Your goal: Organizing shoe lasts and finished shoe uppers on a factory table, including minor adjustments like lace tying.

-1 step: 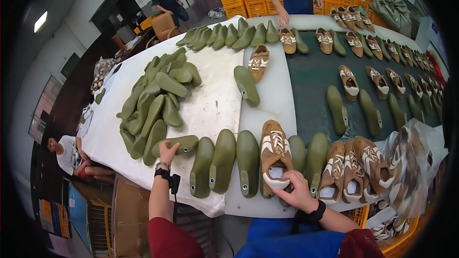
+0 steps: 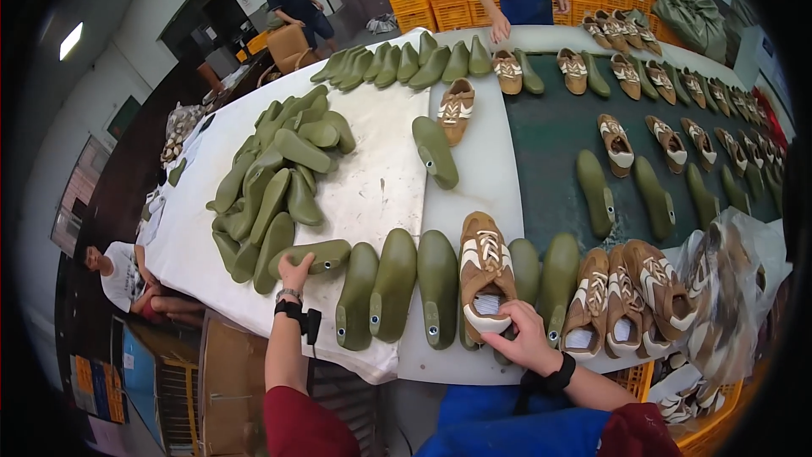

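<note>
My left hand [image 2: 296, 272] grips the end of a green shoe last [image 2: 326, 256] lying sideways at the near edge of the last pile [image 2: 275, 165]. My right hand [image 2: 529, 340] pinches the heel of a brown and white sneaker [image 2: 486, 258], its toe pointing away from me and its laces done up. That sneaker lies over green lasts, partly hiding them. Between my hands several lasts stand in a row, among them one last [image 2: 393, 286] with its toe pointing away. Right of my right hand are another last [image 2: 560, 279] and a cluster of brown sneakers [image 2: 622, 300].
Across the white-covered table [image 2: 389, 178] lie a sneaker [image 2: 457, 110] and a last [image 2: 436, 152]. Sneakers and lasts line the green mat [image 2: 550, 135]. A co-worker's hand [image 2: 501, 30] is at the far edge. Plastic-wrapped shoes [image 2: 719, 305] and an orange crate [image 2: 706, 427] are at right.
</note>
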Demonstrator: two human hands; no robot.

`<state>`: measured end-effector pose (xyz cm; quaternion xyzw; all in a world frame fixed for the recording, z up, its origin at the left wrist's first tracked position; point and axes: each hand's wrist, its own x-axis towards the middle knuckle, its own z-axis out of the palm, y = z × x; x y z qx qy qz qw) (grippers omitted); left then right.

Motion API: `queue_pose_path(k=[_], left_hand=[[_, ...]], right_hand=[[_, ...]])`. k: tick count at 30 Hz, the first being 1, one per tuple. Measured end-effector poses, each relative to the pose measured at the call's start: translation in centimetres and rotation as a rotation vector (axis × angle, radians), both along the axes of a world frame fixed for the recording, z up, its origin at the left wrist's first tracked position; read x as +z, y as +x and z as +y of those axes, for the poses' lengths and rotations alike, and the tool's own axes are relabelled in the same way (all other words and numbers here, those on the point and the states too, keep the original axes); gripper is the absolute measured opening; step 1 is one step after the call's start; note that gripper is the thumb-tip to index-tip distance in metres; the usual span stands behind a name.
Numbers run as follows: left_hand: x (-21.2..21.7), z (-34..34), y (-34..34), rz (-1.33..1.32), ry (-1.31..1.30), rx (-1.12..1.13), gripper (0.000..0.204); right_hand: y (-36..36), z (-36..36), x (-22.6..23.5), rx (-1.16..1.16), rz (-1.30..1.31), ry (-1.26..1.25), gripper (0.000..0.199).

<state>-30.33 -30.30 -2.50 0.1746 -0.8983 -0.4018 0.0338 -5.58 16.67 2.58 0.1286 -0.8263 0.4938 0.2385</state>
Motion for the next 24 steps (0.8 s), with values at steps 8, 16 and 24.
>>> queue_pose_path(k=[8,16,24], left_hand=[[2.9,2.2,1.2,-0.173,0.742,0.323,0.113],[7.9,0.7,3.8,-0.347,0.603,0.115,0.074],[8.0,6.7,6.4,-0.365,-0.003,-0.788,0.065]], right_hand=[[0.8,-0.2,0.8,0.032,-0.122,-0.035,0.037],[0.7,0.1,0.3,0.009,-0.102,-0.035,0.037],[1.3,0.5,0.0,-0.044,-0.062,-0.022,0.040]])
